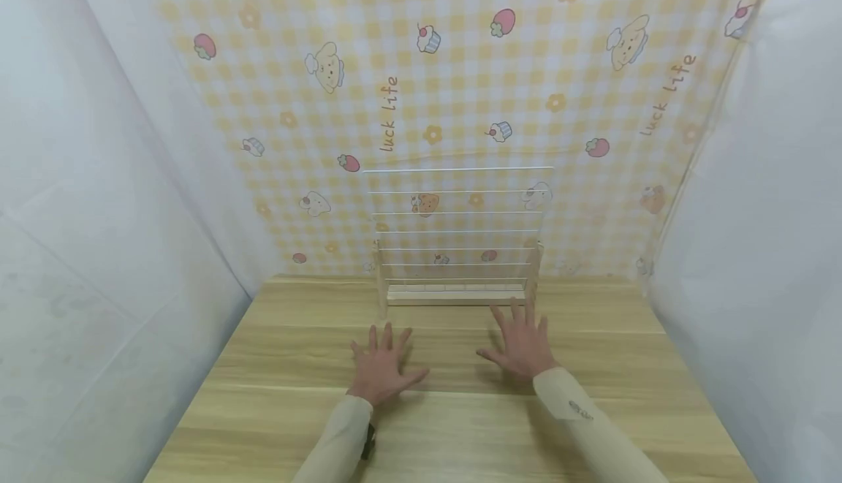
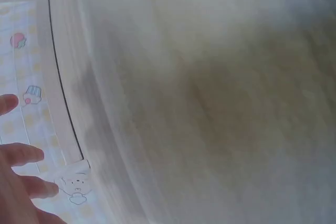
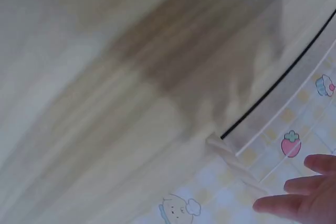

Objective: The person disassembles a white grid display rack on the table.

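Both bare hands hover or lie over the wooden tabletop with nothing in them. The left hand (image 1: pixel 380 367) has its fingers spread and thumb pointing right. The right hand (image 1: pixel 524 343), also spread, has its thumb pointing left, its fingertips overlapping the foot of a rack in the head view. This rack (image 1: pixel 457 295) has a pale wooden base with two side posts and several thin white horizontal rods rising behind. In the left wrist view, left fingers (image 2: pixel 23 154) show at the lower left edge; right fingers (image 3: pixel 283 204) appear at the lower right of the right wrist view.
The wood-grain table (image 1: pixel 296 351) reaches back to a yellow checked cloth (image 1: pixel 460 88) printed with strawberries, cupcakes and cartoon dogs. White sheets hang on both sides, the left sheet (image 1: pixel 99 213) and the right sheet (image 1: pixel 756 213). A dark band (image 1: pixel 368 441) sits by the left cuff.
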{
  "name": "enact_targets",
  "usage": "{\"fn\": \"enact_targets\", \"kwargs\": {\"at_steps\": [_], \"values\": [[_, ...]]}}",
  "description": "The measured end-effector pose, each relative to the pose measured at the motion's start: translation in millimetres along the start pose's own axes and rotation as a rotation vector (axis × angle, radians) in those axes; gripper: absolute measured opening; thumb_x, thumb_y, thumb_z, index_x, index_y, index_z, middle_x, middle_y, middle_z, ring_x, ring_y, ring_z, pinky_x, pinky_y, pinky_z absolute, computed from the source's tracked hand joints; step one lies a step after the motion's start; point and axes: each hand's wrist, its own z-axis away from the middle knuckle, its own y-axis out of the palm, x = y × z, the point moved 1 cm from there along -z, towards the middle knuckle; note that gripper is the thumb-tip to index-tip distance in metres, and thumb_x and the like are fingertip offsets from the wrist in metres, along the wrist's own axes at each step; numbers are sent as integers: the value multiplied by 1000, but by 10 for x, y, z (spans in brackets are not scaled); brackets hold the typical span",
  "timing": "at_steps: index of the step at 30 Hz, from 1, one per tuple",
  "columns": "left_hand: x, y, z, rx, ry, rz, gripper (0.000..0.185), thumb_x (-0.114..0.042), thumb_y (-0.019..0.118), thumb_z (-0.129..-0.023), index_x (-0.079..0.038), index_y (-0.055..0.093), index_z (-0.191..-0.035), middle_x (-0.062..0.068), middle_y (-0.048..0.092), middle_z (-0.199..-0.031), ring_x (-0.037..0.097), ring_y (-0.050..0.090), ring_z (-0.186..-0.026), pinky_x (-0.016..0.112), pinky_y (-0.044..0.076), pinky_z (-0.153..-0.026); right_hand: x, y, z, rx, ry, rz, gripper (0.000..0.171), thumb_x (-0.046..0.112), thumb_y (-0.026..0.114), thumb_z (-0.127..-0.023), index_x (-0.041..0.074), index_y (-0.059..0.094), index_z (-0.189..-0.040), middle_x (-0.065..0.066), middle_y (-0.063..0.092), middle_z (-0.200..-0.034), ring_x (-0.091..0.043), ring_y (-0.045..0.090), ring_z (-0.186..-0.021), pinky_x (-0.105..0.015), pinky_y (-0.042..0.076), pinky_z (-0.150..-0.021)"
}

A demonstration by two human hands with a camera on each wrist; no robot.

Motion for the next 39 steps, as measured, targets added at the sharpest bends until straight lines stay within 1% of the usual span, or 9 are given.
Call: {"fn": "enact_targets", "kwargs": {"at_steps": [7, 11, 14, 17, 20, 25, 32, 35, 39], "values": [[83, -40, -79, -52, -36, 167, 81, -76, 42, -78, -27, 33, -142, 17, 37, -146, 47, 34, -132, 80, 25, -89, -55, -126, -160, -103, -90, -12, 97, 79, 50, -70, 22, 26, -146, -24, 36, -143, -47, 32, -131, -64, 39, -95], [134, -89, -108, -45, -70, 400, 71, -62, 49, -85, -23, 33, -142, 17, 35, -147, 45, 32, -134, 79, 22, -93, -87, -200, -262, -129, -156, -39, 98, 76, 52, -72, 16, 28, -145, -24, 35, -141, -44, 31, -130, -59, 33, -104], [178, -114, -137, -40, -104, 579, 63, -53, 50, -89, -24, 32, -142, 12, 36, -148, 40, 33, -135, 72, 26, -100, -100, -260, -335, -145, -194, -85, 98, 74, 55, -72, 12, 29, -144, -23, 35, -139, -42, 32, -129, -57, 31, -107], [231, -139, -183, -62, -134, 687, 58, -51, 48, -91, -26, 32, -141, 6, 38, -147, 35, 36, -135, 63, 30, -105, -115, -316, -404, -161, -221, -130, 99, 72, 57, -72, 11, 28, -144, -23, 34, -140, -41, 33, -129, -57, 33, -105], [286, -174, -252, -87, -161, 746, 57, -53, 46, -91, -28, 34, -140, 4, 39, -146, 32, 36, -135, 57, 30, -109, -141, -375, -472, -161, -234, -154, 100, 70, 60, -72, 11, 26, -145, -23, 31, -142, -40, 32, -130, -56, 37, -104], [380, -241, -381, -116, -180, 804, 63, -60, 43, -89, -21, 38, -139, 6, 42, -145, 31, 37, -135, 54, 30, -110, -195, -477, -594, -167, -282, -160, 100, 68, 62, -71, 13, 24, -145, -20, 31, -141, -37, 37, -127, -52, 39, -103], [496, -381, -535, -153, -216, 875, 47, -30, 51, -94, -13, 40, -137, 13, 42, -144, 35, 37, -134, 53, 31, -110, -253, -640, -759, -227, -351, -205, 99, 59, 71, -69, 15, 25, -145, -21, 34, -141, -37, 43, -124, -54, 44, -97], [543, -467, -624, -167, -230, 916, 45, -24, 50, -95, -12, 40, -137, 16, 42, -143, 36, 37, -134, 53, 31, -110, -250, -717, -801, -229, -355, -232, 93, 55, 73, -69, 13, 31, -141, -24, 33, -142, -41, 42, -125, -57, 45, -95], [595, -572, -786, -210, -257, 974, 41, -18, 48, -95, -12, 41, -135, 18, 44, -140, 37, 40, -132, 51, 34, -109, -245, -779, -880, -246, -363, -237, 92, 55, 71, -71, 13, 30, -142, -23, 32, -143, -40, 38, -129, -56, 43, -97]]}}
